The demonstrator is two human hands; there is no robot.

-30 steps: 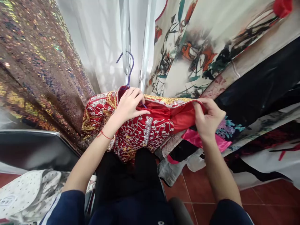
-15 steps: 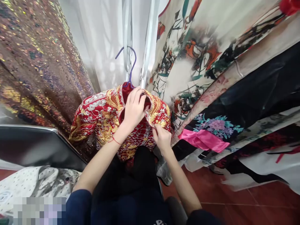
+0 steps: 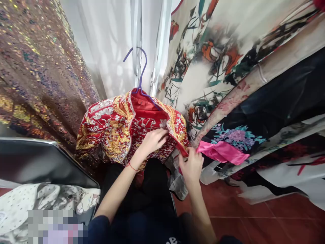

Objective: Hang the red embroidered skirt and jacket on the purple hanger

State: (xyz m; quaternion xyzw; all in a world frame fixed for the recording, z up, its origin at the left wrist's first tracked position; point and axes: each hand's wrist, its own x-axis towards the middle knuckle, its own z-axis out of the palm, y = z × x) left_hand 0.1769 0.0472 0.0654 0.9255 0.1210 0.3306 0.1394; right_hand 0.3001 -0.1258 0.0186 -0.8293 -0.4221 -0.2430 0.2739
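A red jacket [image 3: 119, 134] with gold and silver embroidery hangs from a purple hanger [image 3: 144, 66]. Its front is parted, so the red lining and a small size label [image 3: 141, 102] show at the neck. More embroidered red fabric shows within the opening. My left hand [image 3: 154, 140] rests near that inner fabric, its fingers stretched out and holding nothing visible. Pinched between the fingers of my right hand [image 3: 192, 166] is the jacket's right front edge, pulled outward to the right.
Sequinned fabric [image 3: 43, 64] hangs at the left, above a black chair back [image 3: 43, 164]. A spotted white cloth [image 3: 22, 203] lies below it. Patterned garments [image 3: 203, 67] and a pink ribbon [image 3: 223, 152] crowd the right side. Red tiles [image 3: 228, 220] cover the floor.
Both hands have moved away from the collar, down and to the right. The jacket's front has opened wider, exposing the lining and label, with its right edge drawn outward.
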